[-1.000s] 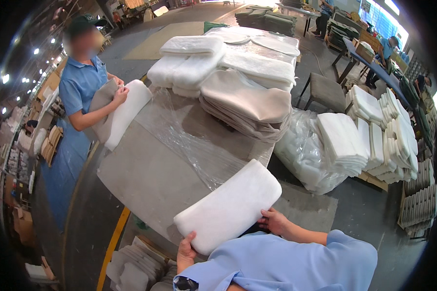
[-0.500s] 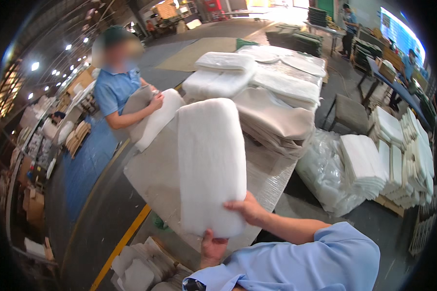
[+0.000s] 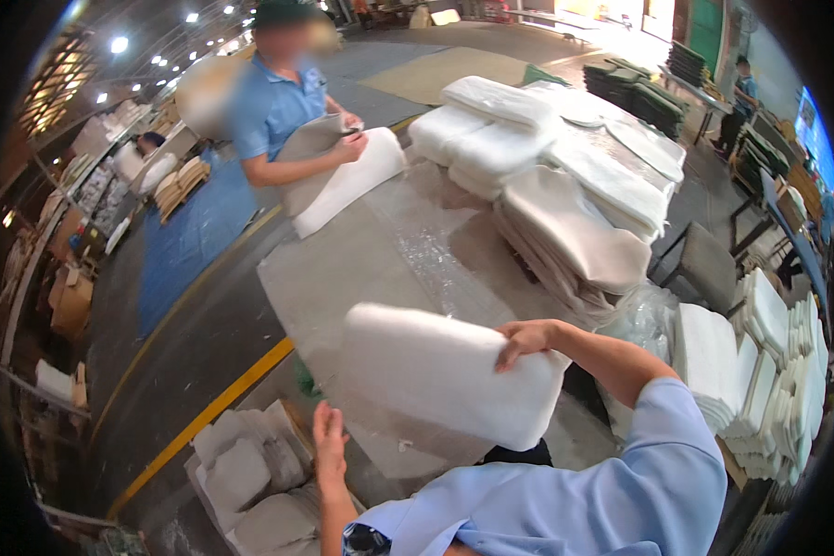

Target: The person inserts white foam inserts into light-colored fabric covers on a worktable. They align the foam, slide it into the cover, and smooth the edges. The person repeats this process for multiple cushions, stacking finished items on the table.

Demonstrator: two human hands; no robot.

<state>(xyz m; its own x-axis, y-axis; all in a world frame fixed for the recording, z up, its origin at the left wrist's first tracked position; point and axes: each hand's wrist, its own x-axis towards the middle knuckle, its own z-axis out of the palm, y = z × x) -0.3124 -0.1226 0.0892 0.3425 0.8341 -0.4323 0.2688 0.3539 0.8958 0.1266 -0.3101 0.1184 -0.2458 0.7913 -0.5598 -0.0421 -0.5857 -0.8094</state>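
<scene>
A thick white padding sheet (image 3: 435, 371) with rounded corners is tilted above the near part of the table (image 3: 334, 264). My right hand (image 3: 526, 342) grips its upper right edge, with the fingers on the face toward me. Left of the sheet and apart from it is my left hand (image 3: 330, 440), fingers stretched out and holding nothing. Below that hand, stacked grey-white pads (image 3: 259, 473) stand beside the table. Across the table a co-worker (image 3: 283, 111) in a blue shirt holds a grey cover (image 3: 310, 144) and a white pad (image 3: 352, 181).
Stacked white pads (image 3: 491, 130) and folded beige covers (image 3: 574, 232) take up the table's far right. More white stacks (image 3: 760, 371) stand on the right, beside a clear plastic bag (image 3: 641, 315) and a grey chair (image 3: 700, 269). A yellow floor line (image 3: 204, 422) runs along the left.
The white sheet has turned from upright to lying more sideways and come nearer to me. My left hand has let go of its lower edge and moved left. My right hand still grips it.
</scene>
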